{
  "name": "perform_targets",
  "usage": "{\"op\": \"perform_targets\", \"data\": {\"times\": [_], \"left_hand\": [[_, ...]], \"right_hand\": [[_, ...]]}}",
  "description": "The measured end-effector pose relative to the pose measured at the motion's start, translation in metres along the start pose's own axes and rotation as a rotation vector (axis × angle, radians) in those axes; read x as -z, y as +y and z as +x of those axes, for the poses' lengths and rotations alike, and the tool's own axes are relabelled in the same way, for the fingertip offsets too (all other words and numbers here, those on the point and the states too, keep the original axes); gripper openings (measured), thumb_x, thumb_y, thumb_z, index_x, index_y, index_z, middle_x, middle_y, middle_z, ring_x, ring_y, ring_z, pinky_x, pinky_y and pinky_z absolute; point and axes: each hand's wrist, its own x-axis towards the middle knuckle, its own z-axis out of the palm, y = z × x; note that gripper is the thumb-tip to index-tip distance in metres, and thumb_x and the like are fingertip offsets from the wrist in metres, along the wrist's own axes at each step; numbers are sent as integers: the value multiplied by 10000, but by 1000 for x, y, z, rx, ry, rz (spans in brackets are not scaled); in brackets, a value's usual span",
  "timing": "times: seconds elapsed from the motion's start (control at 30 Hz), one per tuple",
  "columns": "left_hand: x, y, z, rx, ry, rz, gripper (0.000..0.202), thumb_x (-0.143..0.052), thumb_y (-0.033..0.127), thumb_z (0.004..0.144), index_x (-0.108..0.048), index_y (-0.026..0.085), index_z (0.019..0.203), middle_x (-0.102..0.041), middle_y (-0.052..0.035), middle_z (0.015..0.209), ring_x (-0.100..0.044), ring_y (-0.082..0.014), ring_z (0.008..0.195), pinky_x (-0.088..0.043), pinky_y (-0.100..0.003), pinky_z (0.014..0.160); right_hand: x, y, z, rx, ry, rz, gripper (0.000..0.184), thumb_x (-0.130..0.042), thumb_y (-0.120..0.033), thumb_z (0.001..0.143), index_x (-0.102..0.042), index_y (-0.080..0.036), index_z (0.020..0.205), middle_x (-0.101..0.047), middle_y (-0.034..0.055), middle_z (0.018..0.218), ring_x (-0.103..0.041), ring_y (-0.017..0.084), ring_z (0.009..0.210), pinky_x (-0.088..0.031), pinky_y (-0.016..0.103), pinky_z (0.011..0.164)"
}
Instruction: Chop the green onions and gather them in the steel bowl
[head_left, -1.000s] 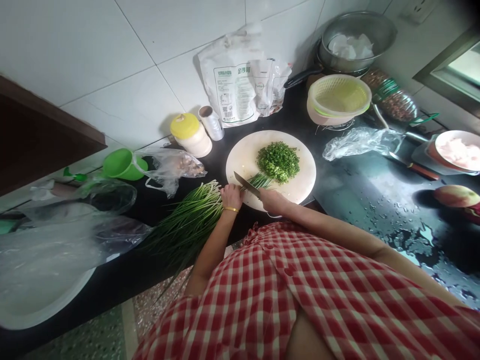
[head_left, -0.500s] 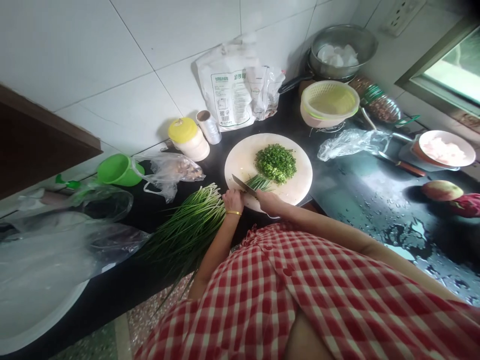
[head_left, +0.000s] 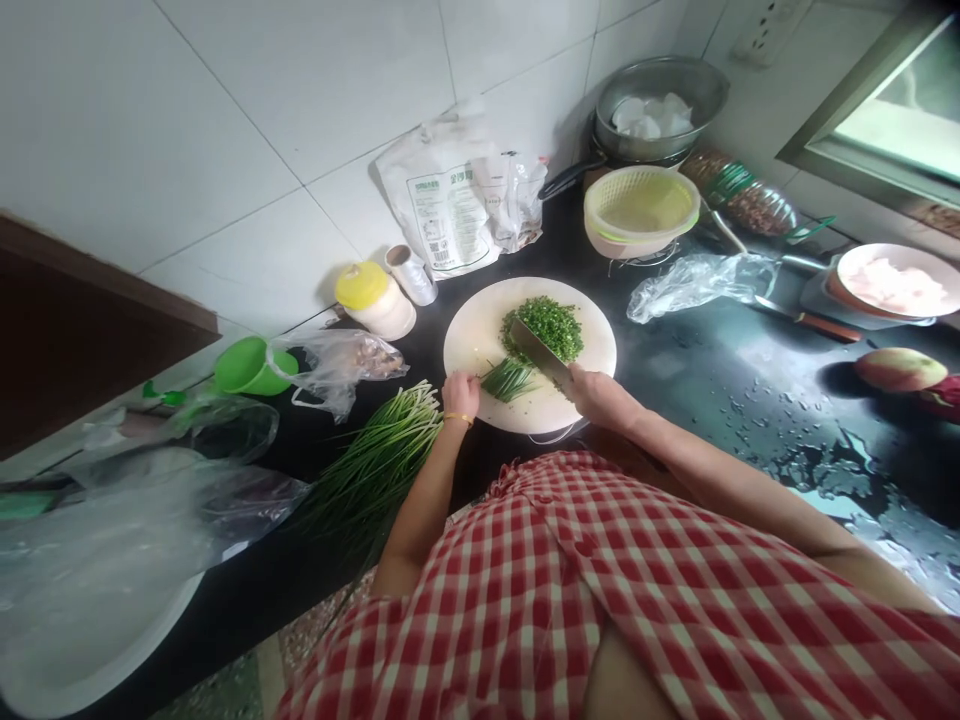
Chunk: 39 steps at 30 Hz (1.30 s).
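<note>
My right hand (head_left: 602, 398) is wrapped round the handle of a kitchen knife (head_left: 541, 356), whose broad blade lies across the near edge of a heap of finely chopped green chives (head_left: 553, 325). Beneath is a round white cutting board (head_left: 472, 320). A short bundle of cut chive stalks (head_left: 507, 380) rests on the board, left of the blade. My left hand (head_left: 461, 396) is closed at the board's left rim, just beside that bundle; what its curled fingers hold, if anything, is hidden. Long uncut chives (head_left: 382, 450) lie on the dark counter left of my left wrist.
Behind the board stand a yellow-lidded jar (head_left: 375, 300), a plastic-wrap roll (head_left: 411, 275) and a white printed bag (head_left: 442, 215). Right of it are a yellow colander (head_left: 641, 205), a crumpled plastic bag (head_left: 686, 285) and another knife (head_left: 810, 320). A green cup (head_left: 253, 367) stands left.
The knife in my right hand has moved from beside my left hand, up and right to the chopped heap. My left hand is slightly apart from the cut bundle. The view has shifted a little.
</note>
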Motion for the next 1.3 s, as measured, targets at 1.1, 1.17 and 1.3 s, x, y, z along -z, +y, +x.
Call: {"op": "perform_targets", "data": {"times": [1.1,1.17,1.3], "left_hand": [[-42,41,-33,-207,81,94,483,-361,231,894,-358,126,1366,-471,-146,1327,-428,-236,1214,-369,-355,1012],[-44,39,-33,-210,91,85,486,-355,240,899,-353,115,1368,-471,-149,1327,-420,-237,1221,-361,-359,1019],[-47,39,-32,-207,110,71,516,-363,309,905,-340,95,1374,-453,-160,1344,-406,-250,1232,-346,-368,1027]], "right_hand": [[-19,-7,5,-38,-52,-61,321,-361,-77,832,-439,-134,1138,-683,123,864,-653,215,843,-439,275,693],[-18,-7,8,-41,-31,-67,312,-354,-88,844,-441,-135,1140,-681,120,860,-654,216,840,-438,278,688],[-16,-8,16,-41,-27,-81,309,-350,-87,848,-456,-133,1135,-677,112,826,-659,221,805,-435,281,653]]}}
